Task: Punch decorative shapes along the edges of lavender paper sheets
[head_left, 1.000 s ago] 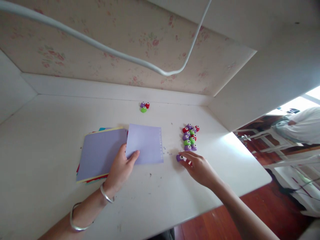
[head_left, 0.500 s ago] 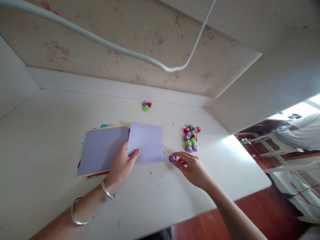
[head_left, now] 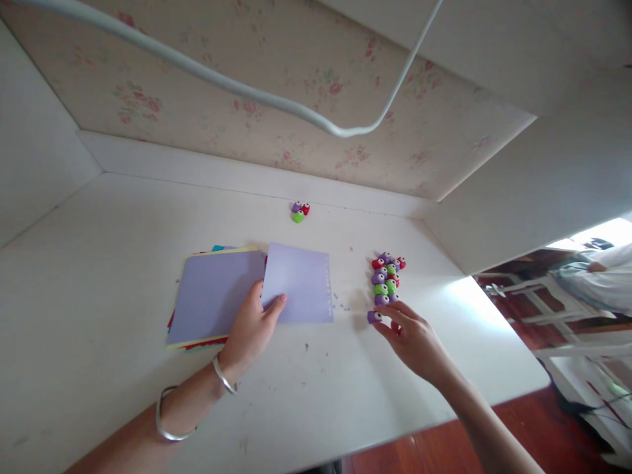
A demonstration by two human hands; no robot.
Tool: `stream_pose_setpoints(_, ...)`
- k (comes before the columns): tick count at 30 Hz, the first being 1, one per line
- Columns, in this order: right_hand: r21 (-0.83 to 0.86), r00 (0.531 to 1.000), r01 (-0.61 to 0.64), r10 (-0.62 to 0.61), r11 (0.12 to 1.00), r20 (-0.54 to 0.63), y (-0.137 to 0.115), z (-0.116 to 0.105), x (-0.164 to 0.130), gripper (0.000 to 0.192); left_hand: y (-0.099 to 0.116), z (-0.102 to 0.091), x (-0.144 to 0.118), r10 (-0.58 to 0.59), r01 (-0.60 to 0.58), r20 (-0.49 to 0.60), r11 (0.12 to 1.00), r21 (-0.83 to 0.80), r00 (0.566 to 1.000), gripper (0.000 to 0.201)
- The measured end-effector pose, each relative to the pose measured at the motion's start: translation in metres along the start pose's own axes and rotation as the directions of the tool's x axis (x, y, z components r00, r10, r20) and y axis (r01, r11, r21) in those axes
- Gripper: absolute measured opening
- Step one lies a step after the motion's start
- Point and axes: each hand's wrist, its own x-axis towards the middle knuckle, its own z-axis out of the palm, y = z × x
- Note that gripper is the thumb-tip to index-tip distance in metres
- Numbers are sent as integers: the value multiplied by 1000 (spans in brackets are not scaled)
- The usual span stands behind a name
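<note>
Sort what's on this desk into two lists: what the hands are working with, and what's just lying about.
In hand:
- lilac sheet, pinned by the left hand
- small purple punch, at the fingers of the right hand

Lying about:
- cluster of punches beside the right hand
- three punches near the back wall
- coloured paper stack
- paper bits on the desk

A home room, white built-in tabletop (head_left: pixel 123 217) set in a nook, faded floral wallpaper (head_left: pixel 276 99) behind it, red-brown wooden floor (head_left: pixel 429 447) below, white chair frames (head_left: pixel 538 296) by a bright doorway, coloured craft paper (head_left: pixel 212 293) laid out
</note>
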Motion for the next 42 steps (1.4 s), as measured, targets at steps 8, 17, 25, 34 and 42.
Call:
stream_pose_setpoints(8, -30, 991, -24, 20, 999, -130, 4, -22, 33, 32, 2, 1, 0, -11, 11, -2, 1000, -21, 1000, 47)
stream_pose_setpoints(17, -390, 987, -96, 139, 916, 83, 6, -2, 115, 27, 5, 0, -3, 0, 2, 19, 997, -72, 1000, 46)
stream_pose_setpoints(25, -486, 970, -124, 209, 865, 123, 2, -10, 122, 35, 4, 0, -3, -1, 5, 50, 997, -81, 999, 44)
stream_pose_setpoints(34, -216, 994, -36, 58, 976, 94, -51, -9, 196, 38, 6, 0, -3, -32, 39, 70, 995, -94, 997, 46)
stream_pose_setpoints(42, -119, 991, -73, 86, 990, 107, -82, 36, 283, 37, 6, -2, -5, -36, 41, 78, 997, -66, 996, 45)
